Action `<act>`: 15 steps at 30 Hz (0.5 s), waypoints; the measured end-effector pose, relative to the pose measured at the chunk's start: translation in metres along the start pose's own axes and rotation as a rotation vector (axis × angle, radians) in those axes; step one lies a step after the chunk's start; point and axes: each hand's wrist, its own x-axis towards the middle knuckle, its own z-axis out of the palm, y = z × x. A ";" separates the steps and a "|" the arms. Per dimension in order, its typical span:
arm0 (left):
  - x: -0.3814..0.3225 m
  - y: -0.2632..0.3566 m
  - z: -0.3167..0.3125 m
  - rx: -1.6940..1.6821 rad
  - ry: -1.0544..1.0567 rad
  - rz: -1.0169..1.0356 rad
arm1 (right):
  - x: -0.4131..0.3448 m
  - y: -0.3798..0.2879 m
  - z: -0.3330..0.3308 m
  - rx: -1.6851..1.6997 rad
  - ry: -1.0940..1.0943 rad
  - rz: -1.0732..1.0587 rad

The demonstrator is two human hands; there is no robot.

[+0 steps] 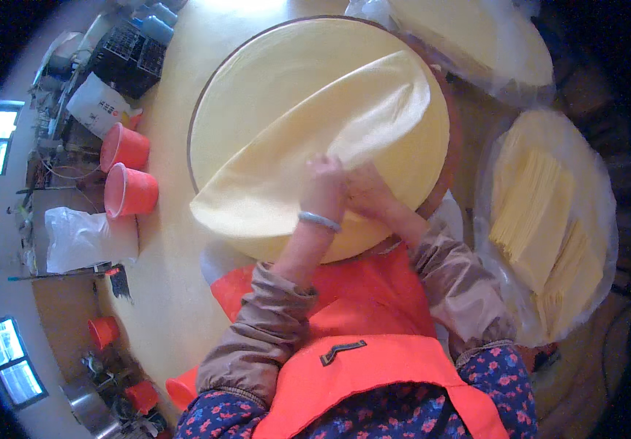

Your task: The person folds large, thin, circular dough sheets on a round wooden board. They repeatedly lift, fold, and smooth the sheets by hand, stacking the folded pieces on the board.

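Note:
Before me lies a stack of large round pale-yellow thin sheets point(260, 82) on a dark-rimmed round board. The top sheet point(288, 148) is lifted and folded over, its curved edge running diagonally from the lower left to the upper right. Over the middle of it, my left hand point(324, 175), with a pale bangle at the wrist, has its fingers curled at the sheet. My right hand point(365, 189) is close against it, also at the folded sheet. Blur and overlap hide the fingertips of both hands.
To the right, cut stacks of yellow sheets point(529, 214) rest on plastic film. Another film-wrapped round stack point(458, 38) is at the upper right. Red buckets point(131, 192), a white sack point(96, 104), a white plastic bag point(76, 238) and black crates point(131, 55) stand at the left.

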 end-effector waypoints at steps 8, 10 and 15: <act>0.061 -0.062 -0.041 -0.173 0.117 -0.064 | -0.011 0.011 0.020 -0.317 0.379 -0.170; 0.070 -0.066 -0.048 -0.189 0.079 -0.090 | -0.008 0.011 0.017 -0.360 0.375 -0.164; 0.064 -0.059 -0.044 -0.367 0.113 0.000 | 0.022 0.002 -0.004 0.077 0.209 -0.206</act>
